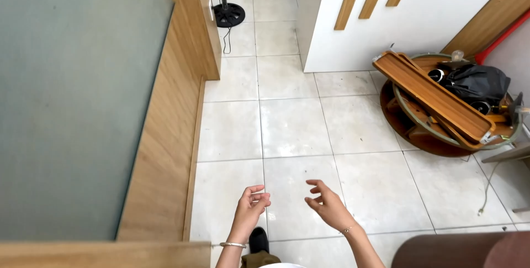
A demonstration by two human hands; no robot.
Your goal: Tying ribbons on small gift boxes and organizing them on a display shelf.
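Two hands over tiled floor [292, 130]: left hand [251, 204] fingers curled, holds nothing; right hand [328, 204] half open, holds nothing. One wooden tray [430, 99] on round stand, well apart. One fan base [229, 15] far.

One head cam only, worn high, tilted steeply down and fwd over the tiled floor [292, 130]. Floor below is close at bottom edge; far end of floor runs to top. No 2nd view.
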